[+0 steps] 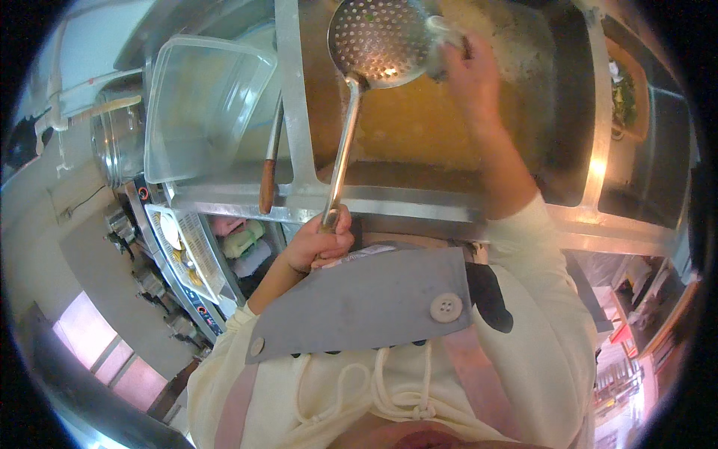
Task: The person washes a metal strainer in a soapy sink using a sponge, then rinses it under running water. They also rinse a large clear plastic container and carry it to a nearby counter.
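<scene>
My left hand [325, 238] is closed around the handle end of a large metal perforated skimmer [378, 42]. The skimmer's round head is above a metal basin of brownish liquid [415, 123], with a small green bit on it. At the head's right edge is my right hand [468, 70], blurred, its fingers around a small pale, partly see-through thing that I cannot identify. Some of that thing is hidden by the fingers.
A clear plastic tub [207, 112] stands at the left, beside a wooden-handled utensil [268, 185]. Metal rims [404, 205] border the basin. Further right, a container [636, 101] holds greens. A white basket [188, 252] and folded cloths [244, 241] lie lower left.
</scene>
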### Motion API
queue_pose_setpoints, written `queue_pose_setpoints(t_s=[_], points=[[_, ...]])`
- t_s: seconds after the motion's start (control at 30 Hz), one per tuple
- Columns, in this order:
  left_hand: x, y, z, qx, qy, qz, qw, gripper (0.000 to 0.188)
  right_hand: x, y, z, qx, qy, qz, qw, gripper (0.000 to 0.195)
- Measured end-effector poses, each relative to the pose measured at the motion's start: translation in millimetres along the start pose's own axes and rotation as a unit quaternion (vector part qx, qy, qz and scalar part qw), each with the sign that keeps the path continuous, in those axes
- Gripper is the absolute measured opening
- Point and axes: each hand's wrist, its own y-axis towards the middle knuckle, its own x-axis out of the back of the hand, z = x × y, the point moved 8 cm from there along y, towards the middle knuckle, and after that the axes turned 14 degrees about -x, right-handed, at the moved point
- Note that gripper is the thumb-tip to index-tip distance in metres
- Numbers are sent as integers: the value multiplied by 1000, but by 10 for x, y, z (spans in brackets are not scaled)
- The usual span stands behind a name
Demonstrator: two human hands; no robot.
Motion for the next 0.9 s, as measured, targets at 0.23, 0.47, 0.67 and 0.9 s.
queue_pose_setpoints(t_s=[0.23,0.47,0.67,0.9], points=[[54,1,-3,-17,3,18,1000,20,-745,-670,265,151,-49,169,973,23],[-20,1,-38,-15,38,27,999,21,-431,-720,-11,-188,125,291,930,25],[-64,-28,-104,-27,-12,63,998,22,-258,-695,306,-145,243,133,950,22],[-100,-13,-99,1,24,65,998,21,-151,-680,457,-96,210,89,969,21]])
